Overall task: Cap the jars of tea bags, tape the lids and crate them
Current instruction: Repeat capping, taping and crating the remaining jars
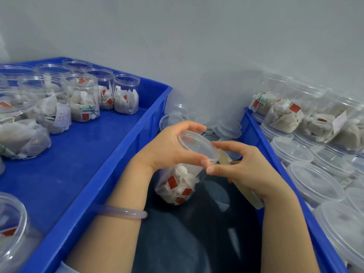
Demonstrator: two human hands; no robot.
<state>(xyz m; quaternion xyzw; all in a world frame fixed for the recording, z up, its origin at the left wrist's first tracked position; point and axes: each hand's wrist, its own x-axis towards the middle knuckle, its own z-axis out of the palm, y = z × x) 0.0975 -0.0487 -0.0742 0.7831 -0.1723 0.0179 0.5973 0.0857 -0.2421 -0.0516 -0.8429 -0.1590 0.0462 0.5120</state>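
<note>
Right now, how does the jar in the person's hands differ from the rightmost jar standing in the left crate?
The held jar has a clear lid on; the crate jar is open-topped. The held jar is tilted, gripped by the left hand; the crate jar stands upright. Both are clear and hold tea bags.

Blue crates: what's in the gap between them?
In the head view, loose clear lids lie heaped at the far end; nearer, the left hand and right hand hold a jar over a dark lap.
</note>
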